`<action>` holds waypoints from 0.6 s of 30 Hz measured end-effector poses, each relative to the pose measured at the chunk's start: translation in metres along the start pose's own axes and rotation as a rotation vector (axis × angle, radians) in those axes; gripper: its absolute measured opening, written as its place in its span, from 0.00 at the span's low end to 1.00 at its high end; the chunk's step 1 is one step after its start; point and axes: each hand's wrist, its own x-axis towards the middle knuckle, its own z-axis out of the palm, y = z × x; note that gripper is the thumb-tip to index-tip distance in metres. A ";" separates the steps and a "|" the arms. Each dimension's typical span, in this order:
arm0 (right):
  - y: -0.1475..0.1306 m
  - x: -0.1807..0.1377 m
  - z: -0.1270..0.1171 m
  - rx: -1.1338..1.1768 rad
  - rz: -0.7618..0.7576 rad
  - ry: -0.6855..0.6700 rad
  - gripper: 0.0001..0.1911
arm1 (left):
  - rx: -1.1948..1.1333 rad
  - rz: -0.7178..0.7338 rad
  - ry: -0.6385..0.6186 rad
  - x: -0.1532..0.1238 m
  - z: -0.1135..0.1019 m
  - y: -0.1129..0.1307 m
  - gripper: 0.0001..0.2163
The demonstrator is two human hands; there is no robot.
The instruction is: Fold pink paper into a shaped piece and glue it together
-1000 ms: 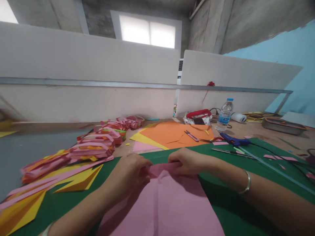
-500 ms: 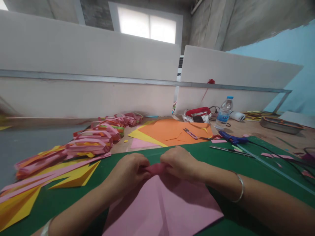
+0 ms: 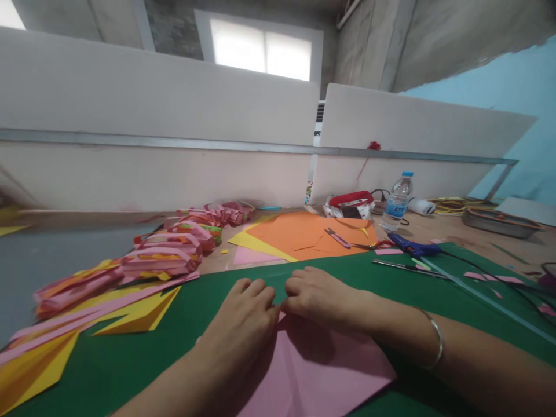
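Observation:
A large sheet of pink paper (image 3: 324, 370) with a crease down its middle lies before me on the green cutting mat (image 3: 191, 324). At its far edge my left hand (image 3: 254, 315) is closed, with curled fingers gripping the paper. Right beside it, my right hand (image 3: 313, 292) is closed on the same edge, fingertips nearly meeting the left ones. Both hands hide most of that edge, and my left forearm covers the sheet's left side.
Folded pink and orange paper pieces (image 3: 160, 255) line the left, by cut yellow paper (image 3: 143, 315). Beyond the mat lie orange sheets (image 3: 286, 229) and pink-handled snips (image 3: 337, 237). A blue glue gun (image 3: 412, 246), a pen (image 3: 408, 267) and a water bottle (image 3: 396, 202) are at right.
My left hand has turned over the paper's far edge and moved slightly right, closer to my right hand. The folded strip of edge that showed between the hands is now mostly covered.

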 end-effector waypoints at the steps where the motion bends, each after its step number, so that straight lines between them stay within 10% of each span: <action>1: -0.001 0.000 -0.001 -0.010 -0.004 -0.011 0.07 | 0.018 0.006 -0.013 0.000 -0.001 0.001 0.07; 12: -0.014 -0.013 0.003 -0.188 0.317 -0.265 0.07 | 0.198 0.002 -0.003 -0.007 0.013 0.005 0.09; 18: -0.033 -0.011 0.011 -0.202 0.267 -0.031 0.09 | 0.184 0.018 -0.004 -0.006 0.014 0.007 0.10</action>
